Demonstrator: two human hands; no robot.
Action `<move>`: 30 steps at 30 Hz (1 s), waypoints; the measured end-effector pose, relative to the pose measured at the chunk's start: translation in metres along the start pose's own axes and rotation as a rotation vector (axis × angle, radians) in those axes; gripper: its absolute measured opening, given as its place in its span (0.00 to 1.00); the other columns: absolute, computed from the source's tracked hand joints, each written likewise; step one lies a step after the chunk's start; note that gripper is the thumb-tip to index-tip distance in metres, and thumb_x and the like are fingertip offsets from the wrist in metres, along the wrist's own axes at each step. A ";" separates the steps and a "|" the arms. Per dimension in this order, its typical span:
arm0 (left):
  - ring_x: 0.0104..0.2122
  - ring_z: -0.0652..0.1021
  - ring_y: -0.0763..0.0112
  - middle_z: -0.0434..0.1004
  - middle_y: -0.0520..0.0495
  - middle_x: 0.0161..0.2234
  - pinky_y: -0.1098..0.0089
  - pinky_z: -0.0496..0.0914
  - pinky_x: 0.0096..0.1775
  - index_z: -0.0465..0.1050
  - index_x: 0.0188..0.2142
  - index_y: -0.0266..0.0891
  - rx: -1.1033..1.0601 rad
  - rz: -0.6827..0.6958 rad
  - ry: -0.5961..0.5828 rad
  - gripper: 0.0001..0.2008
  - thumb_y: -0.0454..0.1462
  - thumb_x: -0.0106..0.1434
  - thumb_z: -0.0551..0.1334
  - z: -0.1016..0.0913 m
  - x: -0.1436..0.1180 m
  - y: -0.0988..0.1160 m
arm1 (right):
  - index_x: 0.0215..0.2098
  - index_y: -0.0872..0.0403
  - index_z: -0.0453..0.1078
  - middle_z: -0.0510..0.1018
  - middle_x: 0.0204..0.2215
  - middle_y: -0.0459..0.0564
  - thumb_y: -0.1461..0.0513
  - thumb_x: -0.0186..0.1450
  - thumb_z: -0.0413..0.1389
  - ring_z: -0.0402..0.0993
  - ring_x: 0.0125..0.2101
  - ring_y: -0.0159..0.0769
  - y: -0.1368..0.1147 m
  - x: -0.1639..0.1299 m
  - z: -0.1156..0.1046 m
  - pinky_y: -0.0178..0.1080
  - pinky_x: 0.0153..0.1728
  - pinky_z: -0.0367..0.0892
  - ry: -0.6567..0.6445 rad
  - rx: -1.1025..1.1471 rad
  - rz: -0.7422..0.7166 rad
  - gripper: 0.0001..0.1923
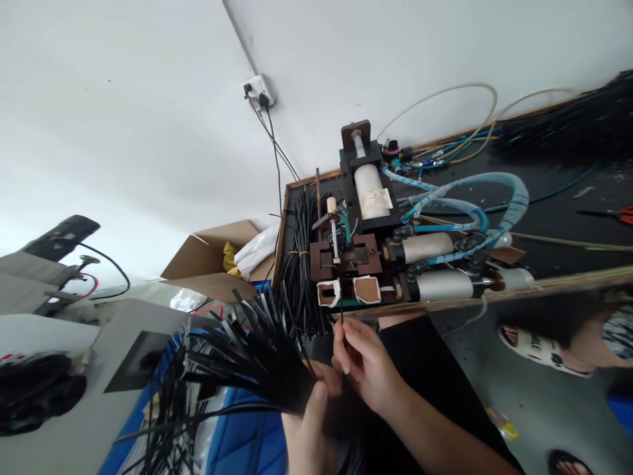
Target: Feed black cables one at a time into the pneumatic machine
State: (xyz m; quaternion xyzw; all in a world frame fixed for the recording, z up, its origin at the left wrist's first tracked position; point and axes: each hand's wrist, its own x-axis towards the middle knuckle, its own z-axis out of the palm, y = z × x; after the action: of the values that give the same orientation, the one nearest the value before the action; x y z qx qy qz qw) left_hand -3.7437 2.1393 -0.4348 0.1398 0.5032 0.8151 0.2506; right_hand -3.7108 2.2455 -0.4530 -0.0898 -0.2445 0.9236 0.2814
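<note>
My left hand (314,422) is wrapped round a thick bundle of black flat strips (262,363), whose loose ends fan out to the left. With thumb and fingers pinched together, my right hand (366,363) holds one thin black strip (341,313). It points upward between the two white-edged blocks at the front of a pneumatic clamping machine (346,257). Whether the strip touches the machine I cannot tell. Just left of the machine lies a tied bundle of long black strips (299,264) on the bench.
Air cylinders (440,285) and blue hoses (514,198) fill the machine's right side. More black strips (568,125) lie at the far right, near red-handled pliers (624,214). An open cardboard box (198,260) and a blue bin (252,435) stand left. Another person's sandalled foot (544,349) is at right.
</note>
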 end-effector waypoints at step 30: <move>0.23 0.72 0.72 0.69 0.55 0.22 0.71 0.68 0.30 0.74 0.33 0.40 0.113 0.097 0.125 0.13 0.40 0.60 0.76 -0.025 -0.005 -0.007 | 0.28 0.53 0.74 0.76 0.22 0.46 0.57 0.73 0.55 0.71 0.25 0.35 -0.009 -0.001 -0.015 0.37 0.28 0.57 -0.099 -1.417 -0.094 0.16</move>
State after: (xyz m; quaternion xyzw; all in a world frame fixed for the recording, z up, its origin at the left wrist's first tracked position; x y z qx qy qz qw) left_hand -3.7493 2.1204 -0.4523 0.1267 0.5555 0.8038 0.1709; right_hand -3.7014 2.2570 -0.4613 -0.1982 -0.8022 0.5324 0.1836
